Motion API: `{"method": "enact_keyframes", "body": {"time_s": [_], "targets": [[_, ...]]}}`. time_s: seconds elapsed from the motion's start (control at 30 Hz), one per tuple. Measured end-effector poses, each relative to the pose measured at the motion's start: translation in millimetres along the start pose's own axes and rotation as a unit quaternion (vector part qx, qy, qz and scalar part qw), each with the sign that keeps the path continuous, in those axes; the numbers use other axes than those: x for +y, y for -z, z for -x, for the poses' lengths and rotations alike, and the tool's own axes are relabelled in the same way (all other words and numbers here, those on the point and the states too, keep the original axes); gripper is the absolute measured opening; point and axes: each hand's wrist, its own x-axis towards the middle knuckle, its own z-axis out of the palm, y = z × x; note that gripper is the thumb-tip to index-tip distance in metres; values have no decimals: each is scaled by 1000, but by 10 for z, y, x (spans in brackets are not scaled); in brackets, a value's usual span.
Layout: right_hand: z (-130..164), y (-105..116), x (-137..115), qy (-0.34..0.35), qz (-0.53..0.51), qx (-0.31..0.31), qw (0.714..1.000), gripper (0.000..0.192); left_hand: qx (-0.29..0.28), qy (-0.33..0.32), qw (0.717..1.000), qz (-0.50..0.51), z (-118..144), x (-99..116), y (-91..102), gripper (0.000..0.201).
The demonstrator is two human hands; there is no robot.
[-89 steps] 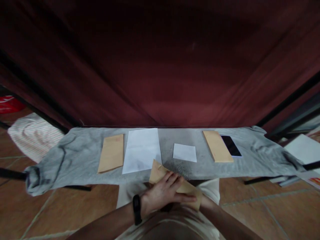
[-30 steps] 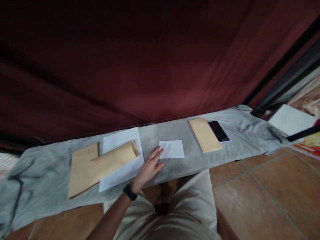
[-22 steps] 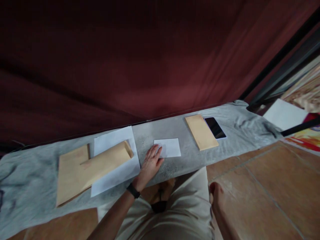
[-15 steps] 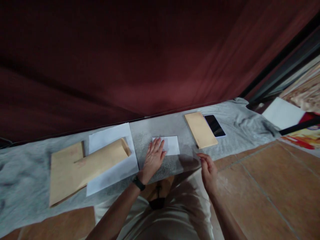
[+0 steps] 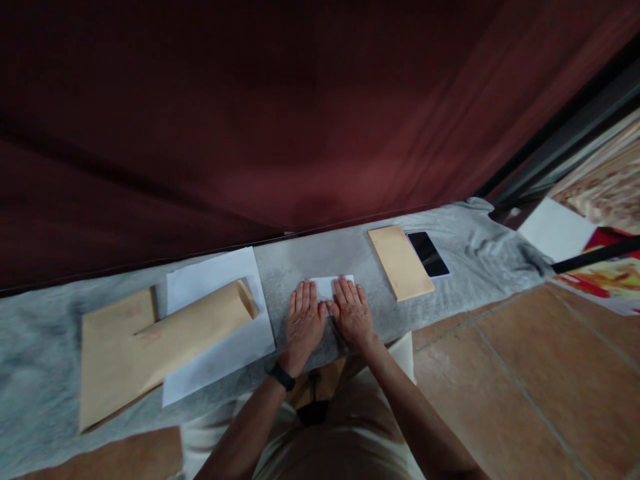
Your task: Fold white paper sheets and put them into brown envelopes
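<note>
A small white paper (image 5: 327,287) is pressed flat under both hands near the middle of the grey cloth (image 5: 460,250) that covers the narrow table. The left hand (image 5: 303,323) is laid palm down on the paper's left part, its fingers straight and close together, pointing to 12 o'clock; a dark band (image 5: 281,377) is worn on that wrist. The right hand (image 5: 352,313) is laid palm down on the paper's right part, its fingers straight and only slightly parted, also pointing to about 12 o'clock. The thumbs are brought nearly together between the two hands. Nothing is pinched or gripped by either hand (only the far edge of the paper is left showing past the fingertips).

At about 9 o'clock from the hands, a large white sheet (image 5: 220,333) is seen lying flat on the cloth, and a brown envelope (image 5: 193,330) is laid slantwise across it, its open end turned toward the hands. A second brown envelope (image 5: 110,350) is partly covered by the first, further out at 9 o'clock. At about 2 o'clock from the hands, well apart from them, a third brown envelope (image 5: 400,262) is set on the cloth, with a dark phone (image 5: 427,253) just beside its right edge. A dark red curtain (image 5: 300,120) is hung behind the table at 12 o'clock, and a tiled floor (image 5: 525,373) is seen at 4 o'clock.
</note>
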Motion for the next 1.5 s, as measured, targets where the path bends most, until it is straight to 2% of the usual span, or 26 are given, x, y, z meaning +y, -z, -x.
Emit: {"method": "enact_keyframes", "body": {"time_s": [0.2, 0.37, 0.5, 0.6, 0.7, 1.0, 1.1, 1.3, 1.5], "targets": [[14, 33, 155, -10, 42, 15, 999, 60, 19, 28, 999, -28, 63, -68, 40, 61], [14, 59, 182, -12, 48, 36, 998, 60, 39, 25, 998, -33, 123, -124, 38, 60], [-71, 85, -7, -17, 35, 55, 998, 55, 45, 23, 998, -31, 128, -134, 26, 60], [-130, 35, -203, 31, 9, 26, 999, 52, 37, 12, 999, -34, 127, -146, 21, 59], [-135, -45, -273, 57, -2, 5, 998, 50, 32, 7, 999, -32, 131, -156, 28, 58], [-70, -3, 86, 10, 40, 5, 999, 58, 48, 20, 998, -17, 155, -153, 48, 60], [-58, 0, 118, 5, 44, 9, 999, 59, 41, 23, 999, -21, 147, -97, 73, 60], [-33, -30, 116, 10, 47, 13, 999, 60, 1, -29, 999, -23, 10, 71, 75, 57], [-76, -4, 220, 37, 34, 20, 999, 54, 0, -4, 999, -34, 26, 0, 31, 61]]}}
